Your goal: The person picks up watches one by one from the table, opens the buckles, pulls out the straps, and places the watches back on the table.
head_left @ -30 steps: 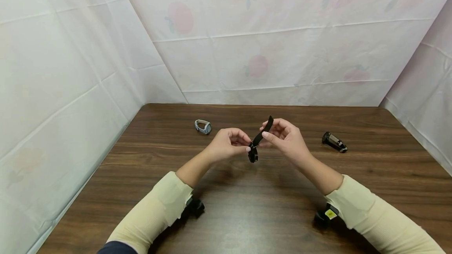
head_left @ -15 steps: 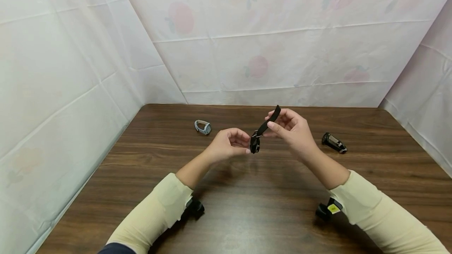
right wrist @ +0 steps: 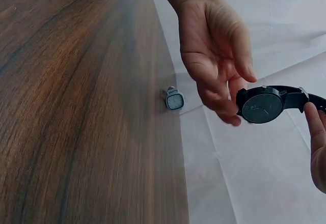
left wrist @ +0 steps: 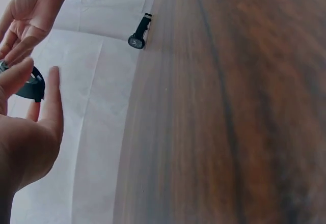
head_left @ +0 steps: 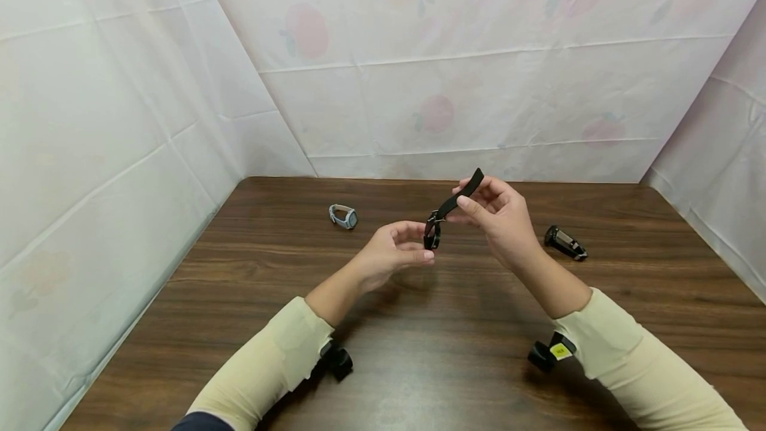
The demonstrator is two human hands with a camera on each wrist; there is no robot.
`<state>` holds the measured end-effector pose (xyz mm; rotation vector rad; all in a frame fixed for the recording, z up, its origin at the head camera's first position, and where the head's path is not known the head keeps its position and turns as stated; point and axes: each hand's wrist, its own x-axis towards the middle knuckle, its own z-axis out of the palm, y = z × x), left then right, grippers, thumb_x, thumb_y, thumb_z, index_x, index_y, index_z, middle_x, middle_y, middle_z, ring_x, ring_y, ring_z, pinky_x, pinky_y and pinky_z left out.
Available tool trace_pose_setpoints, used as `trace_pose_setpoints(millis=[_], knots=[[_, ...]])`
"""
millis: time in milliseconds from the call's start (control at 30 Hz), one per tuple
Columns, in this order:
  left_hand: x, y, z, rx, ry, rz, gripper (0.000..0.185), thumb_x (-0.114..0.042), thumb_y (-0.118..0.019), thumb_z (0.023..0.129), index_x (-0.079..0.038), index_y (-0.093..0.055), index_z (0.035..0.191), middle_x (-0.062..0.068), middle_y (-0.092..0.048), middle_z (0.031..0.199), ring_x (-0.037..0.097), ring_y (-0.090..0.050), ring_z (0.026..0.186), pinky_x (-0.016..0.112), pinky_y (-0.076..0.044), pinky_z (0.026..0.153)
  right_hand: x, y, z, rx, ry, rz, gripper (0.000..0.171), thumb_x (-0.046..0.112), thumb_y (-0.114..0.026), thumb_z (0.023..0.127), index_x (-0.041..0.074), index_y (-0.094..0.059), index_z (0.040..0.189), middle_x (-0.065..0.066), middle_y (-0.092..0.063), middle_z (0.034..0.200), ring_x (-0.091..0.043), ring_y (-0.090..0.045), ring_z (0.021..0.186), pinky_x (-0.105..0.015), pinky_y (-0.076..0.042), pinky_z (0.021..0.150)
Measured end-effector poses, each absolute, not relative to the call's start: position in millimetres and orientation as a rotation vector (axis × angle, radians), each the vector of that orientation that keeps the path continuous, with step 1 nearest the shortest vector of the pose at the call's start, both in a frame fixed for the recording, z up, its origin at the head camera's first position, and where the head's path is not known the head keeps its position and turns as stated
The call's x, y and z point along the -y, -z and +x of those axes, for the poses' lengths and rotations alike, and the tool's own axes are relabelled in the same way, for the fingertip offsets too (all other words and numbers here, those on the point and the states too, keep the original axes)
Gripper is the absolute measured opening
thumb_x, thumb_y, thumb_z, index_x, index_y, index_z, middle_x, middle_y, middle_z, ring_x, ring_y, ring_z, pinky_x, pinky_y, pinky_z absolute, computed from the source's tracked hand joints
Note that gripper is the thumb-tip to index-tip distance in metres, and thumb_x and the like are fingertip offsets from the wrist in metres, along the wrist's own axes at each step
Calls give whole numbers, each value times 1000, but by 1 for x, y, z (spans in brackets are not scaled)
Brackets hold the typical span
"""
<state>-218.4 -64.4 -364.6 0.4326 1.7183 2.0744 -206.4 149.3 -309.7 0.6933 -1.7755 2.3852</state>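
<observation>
Above the middle of the brown wooden table (head_left: 419,324), held in the air between both hands: one black watch (head_left: 432,231) with a round dark face and a black strap. Right hand (head_left: 499,218) pinches the strap between thumb and forefinger, the loose strap end sticking up and to the far right past the fingers (head_left: 469,205). Left hand (head_left: 391,255) sits just beside the watch face, palm turned up, fingers loosely spread and relaxed; the right wrist view shows its fingertips (right wrist: 224,109) close behind the face, and whether they touch it cannot be told. Watch face hangs at the lower end of the strap, tilted

Far left on the table, well apart from the hands: one small grey watch (head_left: 344,215), lying on its side. Far right on the table: one second black watch (head_left: 565,243), also lying on its side, well apart from the right hand

Surround: pale cloth (head_left: 449,72) with faint red fruit print, hung behind the table and along both sides. Both forearms in cream sleeves (head_left: 263,364)
</observation>
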Motion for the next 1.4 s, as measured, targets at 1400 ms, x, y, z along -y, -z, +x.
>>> trace_pose_setpoints(millis=[1400], knots=[[69, 361, -217, -1683, -2305, 360, 26, 18, -64, 83, -1, -67, 101, 10, -69, 96, 18, -70, 80, 45, -54, 87, -159, 328, -208, 2188, -1906, 769, 27, 6, -68, 92, -4, -61, 116, -14, -63, 107, -19, -61, 97, -26, -54, 82]])
